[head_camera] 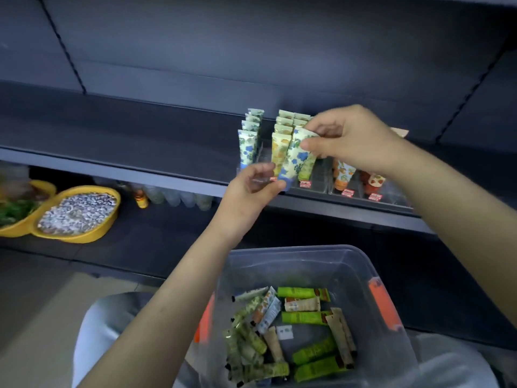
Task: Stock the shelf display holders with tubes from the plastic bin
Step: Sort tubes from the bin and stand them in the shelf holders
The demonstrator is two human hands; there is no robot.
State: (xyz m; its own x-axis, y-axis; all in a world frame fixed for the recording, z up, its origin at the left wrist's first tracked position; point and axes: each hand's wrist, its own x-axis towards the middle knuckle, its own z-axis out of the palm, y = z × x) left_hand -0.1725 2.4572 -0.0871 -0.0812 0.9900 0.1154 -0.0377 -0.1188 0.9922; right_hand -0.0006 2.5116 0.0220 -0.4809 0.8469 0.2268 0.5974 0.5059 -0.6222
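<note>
A blue-flowered tube [295, 156] stands cap-down and tilted in front of the clear display holders [319, 186] on the dark shelf. My right hand [352, 138] pinches its crimped top end. My left hand [251, 189] holds its blue cap end between thumb and fingers. Behind it stand rows of blue-flowered tubes [247, 144] and yellow-patterned tubes [279, 147]; orange and red tubes [342, 172] stand further right. The clear plastic bin [363, 275] sits on my lap below, holding several loose green, beige and patterned tubes [305, 317].
The shelf's front edge [140, 170] runs left to right. On the lower shelf sit two yellow bowls [81, 211] and several small bottles [173, 196]. The bin has orange latches [382, 306] on its sides.
</note>
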